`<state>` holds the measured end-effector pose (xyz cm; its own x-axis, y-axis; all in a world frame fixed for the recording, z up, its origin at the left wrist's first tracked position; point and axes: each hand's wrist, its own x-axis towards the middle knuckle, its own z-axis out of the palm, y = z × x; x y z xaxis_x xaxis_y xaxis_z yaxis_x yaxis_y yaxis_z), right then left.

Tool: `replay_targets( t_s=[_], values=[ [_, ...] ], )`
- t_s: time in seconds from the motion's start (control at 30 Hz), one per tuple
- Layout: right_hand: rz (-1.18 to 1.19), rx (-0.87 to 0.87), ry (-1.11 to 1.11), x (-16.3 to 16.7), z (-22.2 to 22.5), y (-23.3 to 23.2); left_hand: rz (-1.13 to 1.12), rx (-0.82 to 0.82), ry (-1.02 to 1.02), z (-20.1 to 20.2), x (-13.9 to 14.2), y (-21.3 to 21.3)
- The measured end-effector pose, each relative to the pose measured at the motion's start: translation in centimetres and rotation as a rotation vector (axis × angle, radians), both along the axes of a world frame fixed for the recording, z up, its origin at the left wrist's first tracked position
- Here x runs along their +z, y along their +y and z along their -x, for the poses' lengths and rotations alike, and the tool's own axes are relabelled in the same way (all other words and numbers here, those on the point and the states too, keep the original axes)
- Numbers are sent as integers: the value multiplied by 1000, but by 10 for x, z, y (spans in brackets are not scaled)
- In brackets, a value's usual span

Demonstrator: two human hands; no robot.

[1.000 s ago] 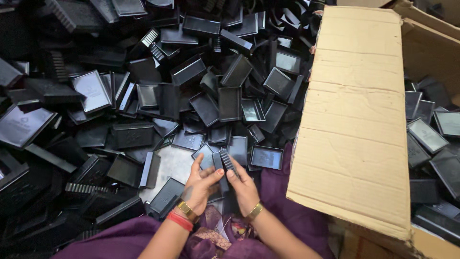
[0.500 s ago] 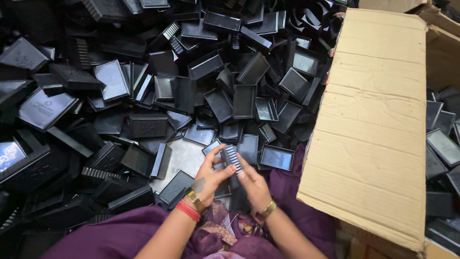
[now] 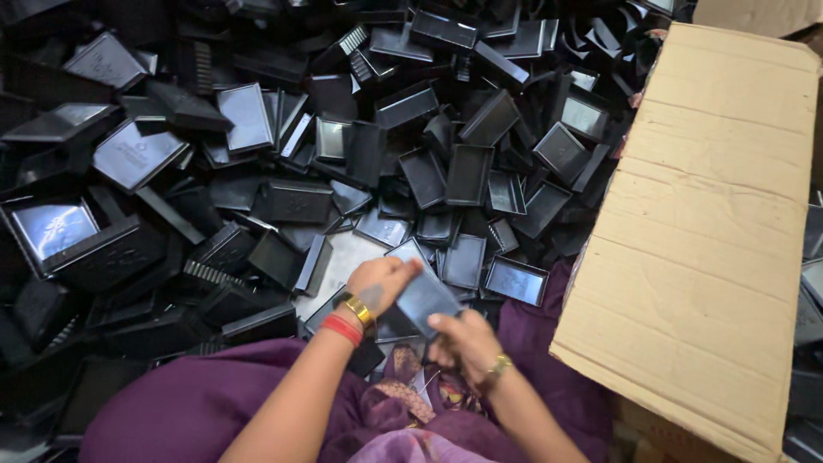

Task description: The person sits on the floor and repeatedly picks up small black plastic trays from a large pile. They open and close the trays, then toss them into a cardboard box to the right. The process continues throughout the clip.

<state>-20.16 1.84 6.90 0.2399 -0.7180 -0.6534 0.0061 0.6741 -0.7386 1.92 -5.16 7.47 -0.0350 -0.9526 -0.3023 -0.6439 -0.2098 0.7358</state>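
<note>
i see my left hand point(image 3: 379, 285) and right hand point(image 3: 461, 339) both pinching one flat black plastic casing point(image 3: 426, 300) between them, held tilted just above my purple-clad lap point(image 3: 197, 403). ahead and to the left a deep heap of black casings point(image 3: 360, 163) crowds in, some touching my left wrist, while a big cardboard box flap point(image 3: 711, 231) walls off the right side.

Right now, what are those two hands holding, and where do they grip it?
A flat black plastic tray, held between both hands: the left hand grips its upper left edge, the right hand its lower right corner.
</note>
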Motion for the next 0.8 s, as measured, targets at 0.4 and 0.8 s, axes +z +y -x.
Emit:
replay_targets(
  t_s=[0.4, 0.8],
  values=[
    [702, -616, -336, 88, 19, 5, 28, 64, -416, -14, -24, -10],
    [-77, -500, -510, 0, -24, -1, 733, 108, -999, -75, 10, -51]
  ],
)
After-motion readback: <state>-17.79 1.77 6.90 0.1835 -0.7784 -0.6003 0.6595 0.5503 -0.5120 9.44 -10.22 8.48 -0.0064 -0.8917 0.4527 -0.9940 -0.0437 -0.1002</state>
